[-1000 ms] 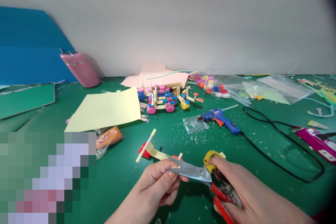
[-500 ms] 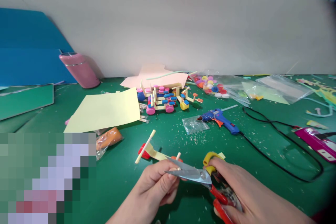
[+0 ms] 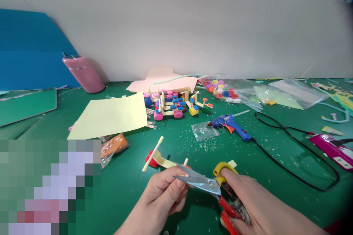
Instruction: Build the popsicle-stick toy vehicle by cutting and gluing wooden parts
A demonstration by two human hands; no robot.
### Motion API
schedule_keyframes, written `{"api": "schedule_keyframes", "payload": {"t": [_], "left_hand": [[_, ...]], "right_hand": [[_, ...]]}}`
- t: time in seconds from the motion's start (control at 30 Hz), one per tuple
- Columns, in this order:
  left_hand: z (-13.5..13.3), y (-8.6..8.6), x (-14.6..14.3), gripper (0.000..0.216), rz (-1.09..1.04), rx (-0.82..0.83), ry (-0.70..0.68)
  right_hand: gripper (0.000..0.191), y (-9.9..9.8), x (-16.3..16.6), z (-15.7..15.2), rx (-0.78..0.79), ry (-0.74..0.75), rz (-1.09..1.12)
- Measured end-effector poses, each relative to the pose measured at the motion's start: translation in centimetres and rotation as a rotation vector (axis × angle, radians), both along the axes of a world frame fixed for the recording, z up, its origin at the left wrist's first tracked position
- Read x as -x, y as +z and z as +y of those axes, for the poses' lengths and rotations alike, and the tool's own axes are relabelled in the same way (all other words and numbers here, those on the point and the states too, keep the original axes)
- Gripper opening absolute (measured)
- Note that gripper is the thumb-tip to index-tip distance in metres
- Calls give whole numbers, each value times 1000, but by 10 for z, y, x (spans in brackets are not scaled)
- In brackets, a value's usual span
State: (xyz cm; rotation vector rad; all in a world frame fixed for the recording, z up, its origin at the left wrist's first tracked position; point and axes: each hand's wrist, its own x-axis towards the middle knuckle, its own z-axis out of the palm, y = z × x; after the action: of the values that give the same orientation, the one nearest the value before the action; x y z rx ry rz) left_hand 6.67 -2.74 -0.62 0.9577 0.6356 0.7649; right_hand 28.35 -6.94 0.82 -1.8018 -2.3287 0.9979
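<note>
My right hand [image 3: 245,194] grips a pair of scissors [image 3: 205,184] with one yellow and one red handle. Their blades are parted and reach leftward over the fingertips of my left hand [image 3: 167,191]. The left thumb and fingers are pinched together between the blade tips and the table; the small piece in them is mostly covered. Just behind lies a cream strip [image 3: 166,163] with a red wheel-like part [image 3: 151,158] and a cream stick [image 3: 153,153] across one end. Its other end, with a short stick and an orange-red part, is partly hidden by the scissors.
Several small wheeled models [image 3: 171,106] stand farther back. To the right are a blue glue gun [image 3: 231,125] on its black cord and a magenta power strip [image 3: 332,148]. Yellow paper [image 3: 113,115], a bagged orange lump [image 3: 115,145] and a pink tumbler [image 3: 84,73] are left.
The scissors and my right hand have shifted slightly left, and the blades have moved a little over the left fingertips. My left hand is nearly still.
</note>
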Motion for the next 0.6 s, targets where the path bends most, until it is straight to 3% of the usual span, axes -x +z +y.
{"api": "schedule_keyframes", "payload": {"t": [0.2, 0.4, 0.6], "left_hand": [[0, -4, 2, 27, -54, 74, -17], [-2, -5, 2, 25, -91, 114, -89], [-1, 1, 3, 29, -4, 77, -77]], "right_hand": [[49, -4, -1, -1, -12, 16, 20], [25, 4, 3, 2, -74, 23, 168], [29, 3, 1, 6, -122, -162, 421]]}}
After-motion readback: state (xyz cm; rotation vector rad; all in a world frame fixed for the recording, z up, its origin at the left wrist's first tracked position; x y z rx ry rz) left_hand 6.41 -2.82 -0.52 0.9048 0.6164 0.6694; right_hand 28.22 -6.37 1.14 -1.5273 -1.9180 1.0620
